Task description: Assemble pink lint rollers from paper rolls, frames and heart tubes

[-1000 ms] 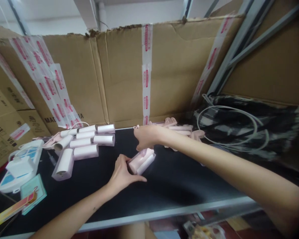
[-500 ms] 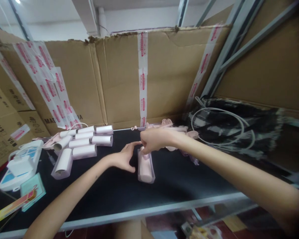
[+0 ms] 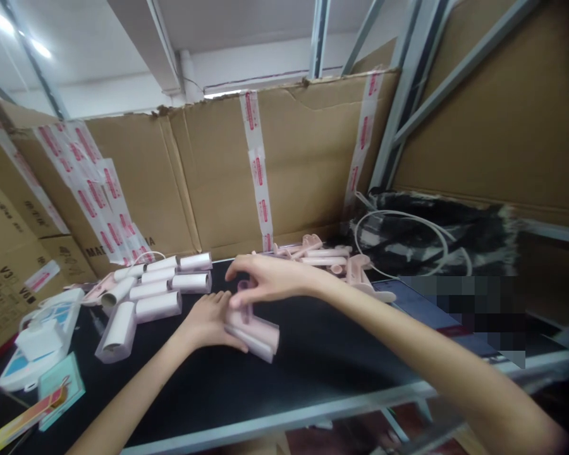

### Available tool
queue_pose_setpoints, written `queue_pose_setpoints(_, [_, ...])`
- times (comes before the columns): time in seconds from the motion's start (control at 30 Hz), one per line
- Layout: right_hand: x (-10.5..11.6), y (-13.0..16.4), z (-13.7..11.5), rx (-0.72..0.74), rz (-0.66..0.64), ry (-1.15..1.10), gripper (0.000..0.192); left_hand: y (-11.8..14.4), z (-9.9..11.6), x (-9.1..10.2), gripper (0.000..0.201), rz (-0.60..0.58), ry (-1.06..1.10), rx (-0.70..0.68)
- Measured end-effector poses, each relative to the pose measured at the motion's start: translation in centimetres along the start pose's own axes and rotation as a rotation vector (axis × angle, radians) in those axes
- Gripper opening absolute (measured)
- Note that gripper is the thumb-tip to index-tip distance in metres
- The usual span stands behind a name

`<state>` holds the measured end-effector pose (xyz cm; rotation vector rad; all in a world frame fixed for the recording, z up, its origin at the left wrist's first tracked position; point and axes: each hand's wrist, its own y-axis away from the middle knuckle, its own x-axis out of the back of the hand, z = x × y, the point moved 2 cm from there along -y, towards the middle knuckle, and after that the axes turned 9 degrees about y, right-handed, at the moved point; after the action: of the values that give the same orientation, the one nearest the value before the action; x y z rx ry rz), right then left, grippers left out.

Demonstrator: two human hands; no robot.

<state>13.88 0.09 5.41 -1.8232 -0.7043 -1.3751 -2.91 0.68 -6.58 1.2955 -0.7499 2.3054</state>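
A pale pink elongated casing (image 3: 264, 338) with a rounded body lies aslant on the black table, its near end toward the lower right. My left hand (image 3: 209, 321) grips its far left end, thumb along the near side and fingers behind. Over that same end hovers my right hand (image 3: 260, 278), thumb and fingers apart; its thumb tip overlaps the casing. A small translucent pink ring-like piece (image 3: 244, 294) shows beneath the right palm, partly hidden. Whether the right thumb touches it, I cannot tell.
Several white cylinders in pale casings (image 3: 159, 308) are grouped at left. Farther left are a power strip (image 3: 69, 316), a teal pad (image 3: 73, 385) and a yellow-orange strip (image 3: 23, 414). Pink plastic parts (image 3: 355, 268) and a coiled white cable (image 3: 403, 215) lie at right. Cardboard (image 3: 218, 183) walls the back.
The casing has turned from pointing straight toward me to a slant. My left hand has moved onto it, and my right hand has opened its fingers. The view has shifted right.
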Motion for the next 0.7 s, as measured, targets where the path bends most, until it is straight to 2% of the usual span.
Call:
queue_pose_setpoints(0.1, [1.0,2.1,2.9,-0.128,0.204,-0.083,0.041,2.2,0.3,0.1,0.089,0.076,-0.208,0.118])
queue_pose_setpoints(0.2, [0.7,4.5,7.7,-0.304,0.311,0.040,0.037,3.2,0.8,0.6,0.090,0.104,-0.253,0.177])
queue_pose_setpoints(0.27, [-0.7,6.0,10.8,-0.408,0.228,0.175,0.035,3.2,0.8,1.2,0.096,0.077,-0.130,0.135])
queue_pose_setpoints(0.33, [-2.8,7.3,13.1,-0.483,0.042,0.291,0.030,2.8,0.5,1.6,0.098,-0.007,0.092,0.080])
queue_pose_setpoints(0.4, [-4.8,8.1,14.3,-0.531,-0.079,0.351,0.024,2.5,0.1,1.5,0.085,-0.120,0.306,0.077])
queue_pose_setpoints(0.47, [-6.0,8.3,14.6,-0.562,-0.097,0.371,0.022,2.3,-0.3,1.1,0.067,-0.166,0.422,0.115])
queue_pose_setpoints(0.53, [-6.8,8.2,14.3,-0.570,-0.109,0.385,0.020,2.5,-0.6,0.5,0.061,-0.137,0.461,0.142])
queue_pose_setpoints(0.6, [-7.1,7.9,14.0,-0.557,-0.134,0.386,0.014,2.8,-0.9,0.0,0.066,-0.099,0.495,0.144])
queue_pose_setpoints(0.7, [-7.2,7.6,13.9,-0.523,-0.162,0.376,0.010,3.1,-1.6,-0.2,0.086,-0.095,0.604,0.106])
